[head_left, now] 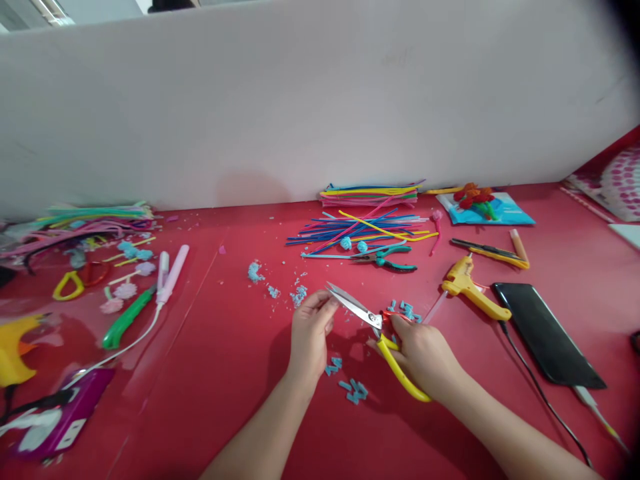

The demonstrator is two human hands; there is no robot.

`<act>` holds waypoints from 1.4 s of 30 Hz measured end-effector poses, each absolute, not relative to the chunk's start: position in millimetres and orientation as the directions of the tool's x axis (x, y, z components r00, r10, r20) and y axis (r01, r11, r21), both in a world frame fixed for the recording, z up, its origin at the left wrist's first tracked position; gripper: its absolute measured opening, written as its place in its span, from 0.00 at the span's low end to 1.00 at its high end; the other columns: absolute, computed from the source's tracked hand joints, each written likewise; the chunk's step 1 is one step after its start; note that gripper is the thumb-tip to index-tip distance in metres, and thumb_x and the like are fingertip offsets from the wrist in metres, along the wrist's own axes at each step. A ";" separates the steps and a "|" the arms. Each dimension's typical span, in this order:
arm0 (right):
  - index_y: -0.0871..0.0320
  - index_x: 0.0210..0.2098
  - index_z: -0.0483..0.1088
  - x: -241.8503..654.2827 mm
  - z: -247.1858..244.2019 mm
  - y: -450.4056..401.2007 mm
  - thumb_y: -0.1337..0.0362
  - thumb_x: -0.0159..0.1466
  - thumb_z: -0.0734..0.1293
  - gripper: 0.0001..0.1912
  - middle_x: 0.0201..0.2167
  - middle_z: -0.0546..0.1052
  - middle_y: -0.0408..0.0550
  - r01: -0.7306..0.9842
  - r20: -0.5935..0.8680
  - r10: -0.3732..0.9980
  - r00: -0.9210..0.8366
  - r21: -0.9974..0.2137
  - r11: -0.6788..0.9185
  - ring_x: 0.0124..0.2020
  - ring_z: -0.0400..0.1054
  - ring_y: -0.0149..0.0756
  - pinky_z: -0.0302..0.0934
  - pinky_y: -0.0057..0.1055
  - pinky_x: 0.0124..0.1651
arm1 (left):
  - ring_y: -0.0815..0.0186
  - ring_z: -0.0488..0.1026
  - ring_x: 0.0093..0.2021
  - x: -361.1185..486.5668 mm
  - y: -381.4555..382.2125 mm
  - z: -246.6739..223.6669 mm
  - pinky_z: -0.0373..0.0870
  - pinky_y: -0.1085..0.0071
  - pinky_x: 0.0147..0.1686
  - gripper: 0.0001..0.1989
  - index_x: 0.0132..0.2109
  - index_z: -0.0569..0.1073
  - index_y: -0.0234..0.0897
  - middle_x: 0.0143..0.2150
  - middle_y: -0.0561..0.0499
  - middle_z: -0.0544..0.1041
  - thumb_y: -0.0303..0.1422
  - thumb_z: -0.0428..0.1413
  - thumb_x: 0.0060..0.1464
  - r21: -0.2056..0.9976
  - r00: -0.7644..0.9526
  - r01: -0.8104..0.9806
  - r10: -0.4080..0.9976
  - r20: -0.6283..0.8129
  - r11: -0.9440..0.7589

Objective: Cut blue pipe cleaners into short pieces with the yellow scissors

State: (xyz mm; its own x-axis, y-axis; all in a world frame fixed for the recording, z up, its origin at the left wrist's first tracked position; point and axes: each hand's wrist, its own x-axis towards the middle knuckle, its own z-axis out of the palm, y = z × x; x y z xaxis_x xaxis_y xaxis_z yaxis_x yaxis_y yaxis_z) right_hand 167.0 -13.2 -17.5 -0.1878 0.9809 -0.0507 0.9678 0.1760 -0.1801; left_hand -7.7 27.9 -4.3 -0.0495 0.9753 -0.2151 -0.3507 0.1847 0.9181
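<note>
My right hand [423, 350] grips a pair of scissors [356, 309] with one red and one yellow handle, the blades pointing up and left. The blades look slightly parted. Close to their tips is my left hand [311, 333], fingers pinched together; what they hold, if anything, is too small or hidden to make out. Short blue cut pieces [356, 391] lie on the red table just below the hands, and more blue pieces [407, 310] sit behind the right hand. Blue fluffy trimmings [299, 295] are scattered beyond my left hand.
Pipe cleaners [360, 230], two blue pompoms and green-handled pliers [387, 258] lie behind the hands. At right are a yellow glue gun [473, 290], a phone [547, 333] and a blue packet [487, 210]. A pink corded tool [170, 277], green cutter [129, 319] and purple power strip [75, 410] occupy the left.
</note>
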 end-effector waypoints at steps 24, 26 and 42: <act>0.56 0.26 0.61 170.8 -0.2 -6.2 0.51 0.55 0.59 0.14 0.19 0.68 0.44 0.843 -0.030 0.999 -0.020 -0.538 0.001 0.20 0.60 0.32 0.41 0.27 0.23 | 0.81 0.51 0.15 -5.2 28.7 -5.8 0.41 0.78 0.15 0.09 0.33 0.70 0.33 0.26 0.53 0.70 0.34 0.57 0.43 0.896 0.072 -0.374 0.971 -0.230 0.240; 0.57 0.25 0.61 167.9 1.6 -3.5 0.54 0.55 0.59 0.12 0.17 0.64 0.42 0.731 -0.059 0.998 -0.022 -0.682 -0.024 0.20 0.58 0.30 0.43 0.26 0.22 | 0.81 0.51 0.15 -1.5 26.2 -6.2 0.41 0.78 0.15 0.09 0.33 0.70 0.33 0.26 0.53 0.70 0.33 0.57 0.42 0.888 0.131 -0.359 0.958 -0.255 0.286; 0.58 0.25 0.60 162.3 9.8 -0.4 0.59 0.56 0.56 0.09 0.14 0.59 0.35 0.451 -0.153 0.984 -0.092 -0.887 -0.095 0.16 0.55 0.24 0.50 0.21 0.20 | 0.73 0.58 0.21 6.8 17.5 -3.4 0.52 0.77 0.21 0.08 0.32 0.72 0.34 0.27 0.51 0.70 0.35 0.53 0.47 0.975 0.355 0.031 0.910 -0.216 0.220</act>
